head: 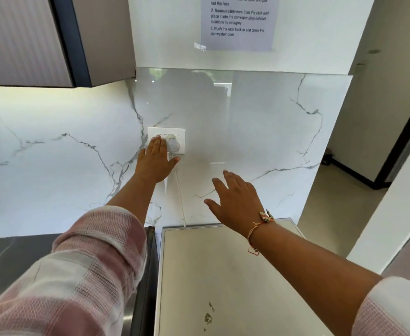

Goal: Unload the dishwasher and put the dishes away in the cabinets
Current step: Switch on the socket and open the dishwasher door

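Observation:
My left hand (156, 161) reaches to the marble wall with straight fingers and touches the white switch and socket plate (179, 132), right beside a white plug (173, 143) seated in it. My right hand (233, 198) hovers open, fingers spread, in front of the wall above the back edge of the dishwasher's beige top (223, 275). Neither hand holds anything. No dishes are in view, and the dishwasher door is out of sight below the frame.
A white cable (181, 202) runs from the plug down behind the appliance. An upper cabinet (53, 37) hangs at the top left. A grey countertop (12, 258) lies at the left. A printed instruction sheet (238, 20) is on the wall. A doorway opens at the right.

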### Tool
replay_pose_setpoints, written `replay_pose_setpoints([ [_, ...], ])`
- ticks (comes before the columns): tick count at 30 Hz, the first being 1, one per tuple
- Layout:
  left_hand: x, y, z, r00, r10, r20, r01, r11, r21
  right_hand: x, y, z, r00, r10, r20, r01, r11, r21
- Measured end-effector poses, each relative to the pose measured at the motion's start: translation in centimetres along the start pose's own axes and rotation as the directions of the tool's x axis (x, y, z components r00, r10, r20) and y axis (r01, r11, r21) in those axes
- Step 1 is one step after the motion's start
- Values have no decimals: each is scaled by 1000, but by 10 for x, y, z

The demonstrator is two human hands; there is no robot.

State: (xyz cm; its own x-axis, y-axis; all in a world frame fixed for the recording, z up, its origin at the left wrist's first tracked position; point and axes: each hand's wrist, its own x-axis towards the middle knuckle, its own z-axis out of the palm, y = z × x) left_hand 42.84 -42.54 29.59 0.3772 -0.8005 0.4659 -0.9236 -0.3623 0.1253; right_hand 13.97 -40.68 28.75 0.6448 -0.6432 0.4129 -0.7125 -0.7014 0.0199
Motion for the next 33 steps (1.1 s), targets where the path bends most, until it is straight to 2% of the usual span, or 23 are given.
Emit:
replay_pose_setpoints([
  [4, 0, -1, 3, 1000, 2, -27, -2, 1000, 4, 8, 1, 0, 1000, 4, -26, -4, 1000, 3],
  [10, -34, 31, -5, 996, 37, -86, -46, 994, -103, -1, 3, 0, 1000, 17, -16, -18, 1000, -14],
  [14, -100, 74, 4, 997, 69, 24, -58, 947, -315, -29, 11, 4, 999, 28, 15, -28, 1000, -14],
  [17, -170, 111, 9, 986, 64, 151, 29, 837, -547, -67, 20, 11, 992, 69, 109, -74, 996, 43],
  [20, -244, 149, 12, 933, -22, 360, 269, 707, -654, -126, 32, 24, 952, 147, 267, -207, 955, 214],
  [22, -294, 172, 14, 856, -62, 513, 456, 558, -693, -173, 41, 34, 913, 180, 367, -296, 910, 290],
  [24, -346, 196, 10, 741, -68, 668, 647, 343, -682, -225, 49, 44, 850, 214, 481, -406, 848, 341],
  [26, -399, 217, 6, 637, -63, 768, 765, 167, -621, -278, 52, 52, 765, 247, 595, -551, 729, 406],
  [27, -425, 228, 5, 593, -68, 802, 804, 99, -586, -305, 53, 56, 712, 257, 654, -640, 621, 453],
  [30, -499, 259, 5, 441, -103, 892, 877, -165, -452, -385, 55, 60, 505, 268, 820, -863, 125, 490],
  [32, -539, 274, 11, 319, -118, 940, 869, -359, -340, -429, 52, 62, 361, 240, 901, -898, -173, 405],
  [33, -556, 281, 16, 263, -127, 956, 850, -439, -292, -447, 53, 66, 300, 217, 929, -888, -290, 355],
])
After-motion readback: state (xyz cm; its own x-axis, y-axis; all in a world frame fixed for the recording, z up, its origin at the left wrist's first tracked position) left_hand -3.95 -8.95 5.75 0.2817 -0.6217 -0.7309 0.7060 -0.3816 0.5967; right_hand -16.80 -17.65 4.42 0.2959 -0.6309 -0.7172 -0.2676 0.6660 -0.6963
